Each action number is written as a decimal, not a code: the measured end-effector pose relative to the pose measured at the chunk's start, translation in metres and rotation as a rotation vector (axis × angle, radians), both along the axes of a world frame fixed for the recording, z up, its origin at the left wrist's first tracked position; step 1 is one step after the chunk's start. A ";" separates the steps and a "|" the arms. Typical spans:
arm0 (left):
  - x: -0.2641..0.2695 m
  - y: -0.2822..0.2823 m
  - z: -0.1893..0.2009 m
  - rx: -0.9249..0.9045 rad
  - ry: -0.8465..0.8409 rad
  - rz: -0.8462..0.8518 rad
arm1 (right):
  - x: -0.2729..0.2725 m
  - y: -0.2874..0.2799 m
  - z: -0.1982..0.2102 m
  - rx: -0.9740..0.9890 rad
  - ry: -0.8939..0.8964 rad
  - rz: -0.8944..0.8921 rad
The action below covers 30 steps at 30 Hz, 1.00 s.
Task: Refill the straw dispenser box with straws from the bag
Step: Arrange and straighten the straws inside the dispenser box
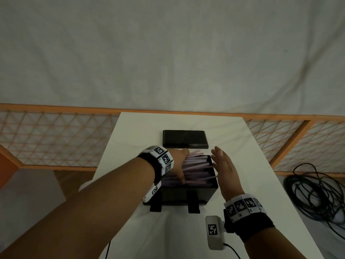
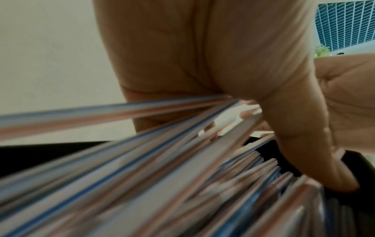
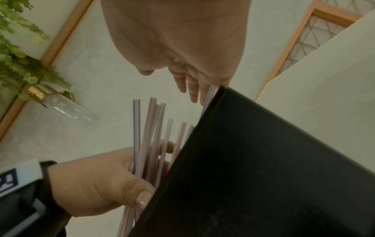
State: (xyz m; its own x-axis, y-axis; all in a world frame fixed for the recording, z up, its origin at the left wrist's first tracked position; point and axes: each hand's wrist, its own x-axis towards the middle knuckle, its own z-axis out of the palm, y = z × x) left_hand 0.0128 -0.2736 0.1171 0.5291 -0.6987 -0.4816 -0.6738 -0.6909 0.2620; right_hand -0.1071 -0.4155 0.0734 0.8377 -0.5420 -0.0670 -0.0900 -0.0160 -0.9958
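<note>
The black straw dispenser box [image 1: 179,193] stands lidless on the white table [image 1: 134,139], packed with striped straws [image 1: 196,168] lying lengthwise; some stick up over the far rim. My left hand [image 1: 175,165] is at the box's left end, with thumb on the near side and fingers on the far side curled round the straw bundle [image 3: 150,136]. My right hand [image 1: 225,169] stands flat and open against the box's right end, where one straw tip pokes out to the palm. The left wrist view shows blurred straws [image 2: 142,176] under the palm [image 2: 202,56]. No bag is in view.
The box's black lid [image 1: 184,139] lies flat just behind it. An orange lattice fence [image 1: 56,139] runs along the table's far edge. Black cables [image 1: 317,193] lie coiled on the floor to the right. A green plant [image 3: 20,56] hangs on the wall.
</note>
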 end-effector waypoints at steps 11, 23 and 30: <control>-0.005 0.002 0.013 -0.001 0.091 0.041 | -0.009 0.009 0.017 -0.525 -0.091 0.026; -0.002 0.008 0.018 0.052 0.174 0.002 | -0.006 0.023 0.010 -1.282 0.060 0.402; 0.000 0.025 0.025 -0.083 0.116 0.001 | 0.004 0.008 0.017 -1.250 0.058 0.338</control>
State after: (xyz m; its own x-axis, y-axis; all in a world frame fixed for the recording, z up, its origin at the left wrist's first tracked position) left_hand 0.0125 -0.2483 0.1424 0.4737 -0.7382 -0.4803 -0.6349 -0.6642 0.3947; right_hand -0.1035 -0.4070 0.0906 0.9575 -0.0269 0.2872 0.0583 -0.9571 -0.2840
